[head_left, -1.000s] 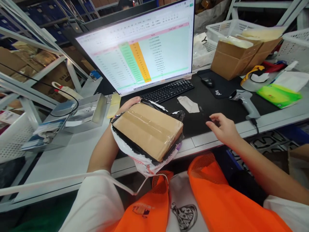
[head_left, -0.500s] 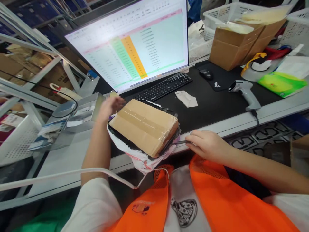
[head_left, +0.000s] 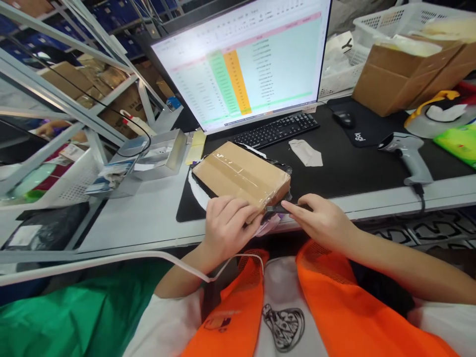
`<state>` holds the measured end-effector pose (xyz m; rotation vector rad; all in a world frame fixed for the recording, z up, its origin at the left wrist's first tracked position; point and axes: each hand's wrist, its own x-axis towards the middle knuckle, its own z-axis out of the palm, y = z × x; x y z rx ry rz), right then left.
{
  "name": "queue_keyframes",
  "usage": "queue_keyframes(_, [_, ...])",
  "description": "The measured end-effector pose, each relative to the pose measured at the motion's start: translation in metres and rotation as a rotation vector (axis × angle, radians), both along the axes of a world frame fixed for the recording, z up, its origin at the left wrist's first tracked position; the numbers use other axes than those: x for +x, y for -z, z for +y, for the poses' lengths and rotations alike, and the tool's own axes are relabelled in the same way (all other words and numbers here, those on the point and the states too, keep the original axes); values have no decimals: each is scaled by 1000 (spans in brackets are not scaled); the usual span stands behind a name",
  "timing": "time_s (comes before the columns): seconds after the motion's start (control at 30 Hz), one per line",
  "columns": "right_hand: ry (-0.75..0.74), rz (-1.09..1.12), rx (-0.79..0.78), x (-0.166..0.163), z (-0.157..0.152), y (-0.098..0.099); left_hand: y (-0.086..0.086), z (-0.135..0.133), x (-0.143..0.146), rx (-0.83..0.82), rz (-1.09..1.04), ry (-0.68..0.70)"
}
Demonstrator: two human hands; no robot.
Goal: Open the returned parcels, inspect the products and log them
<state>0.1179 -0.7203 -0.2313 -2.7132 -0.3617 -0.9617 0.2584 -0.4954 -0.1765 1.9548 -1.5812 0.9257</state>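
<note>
One taped carton (head_left: 241, 173) is being gripped at the near edge of the desk by two hands at work.
The carton is showing plain tan cardboard, a broad shiny tape strip along its top and glossy tape at the near right corner; one torn wrapper (head_left: 199, 191), white and black, is being spread beneath it over the black mat (head_left: 353, 181). Its near edge is being clamped by the left hand (head_left: 228, 225), fingers curled over; one slim dark tool (head_left: 277, 209) is being pinched in the right hand (head_left: 323, 220) against that corner. Beyond, one monitor (head_left: 256, 64), one keyboard (head_left: 275, 130), one mouse (head_left: 344, 119), one scanner (head_left: 411, 153) and one paper scrap (head_left: 307, 152) are being left untouched.
</note>
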Motion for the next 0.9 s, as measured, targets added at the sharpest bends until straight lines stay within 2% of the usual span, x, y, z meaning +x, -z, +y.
queue_keyframes(0.1, [51, 16, -19, 1, 2, -5, 0, -2, 5, -17, -53, -3])
queue_keyframes(0.17, [155, 33, -13, 3, -15, -6, 1, -1, 5, -37, -82, 1])
queue_keyframes(0.3, [625, -4, 110, 3, -90, 5, 4, 13, 0, -98, 15, 11])
queue_keyframes(0.37, [729, -15, 156, -2, -126, 15, 6, 34, 7, -120, 100, 0])
queue_keyframes(0.43, [692, 4, 181, -8, -145, 25, 10, 68, 25, -177, 162, -57])
queue_keyframes(0.5, [593, 33, 195, -9, -146, 30, 15, 107, 57, -282, 219, -173])
queue_keyframes(0.57, [474, 69, 201, -3, -135, 29, 19, 145, 97, -406, 352, -298])
queue_keyframes(0.63, [354, 106, 200, 9, -118, 23, 20, 172, 139, -548, 566, -321])
queue_keyframes(0.67, [293, 126, 198, 18, -108, 18, 20, 182, 158, -577, 710, -335])
queue_keyframes(0.73, [175, 170, 194, 37, -88, 6, 17, 195, 182, -584, 834, -415])
queue_keyframes(0.8, [62, 214, 185, 57, -67, -5, 13, 201, 183, -598, 859, -517])
queue_keyframes(0.9, [-58, 254, 162, 88, -43, -18, 5, 192, 144, -677, 734, -636])
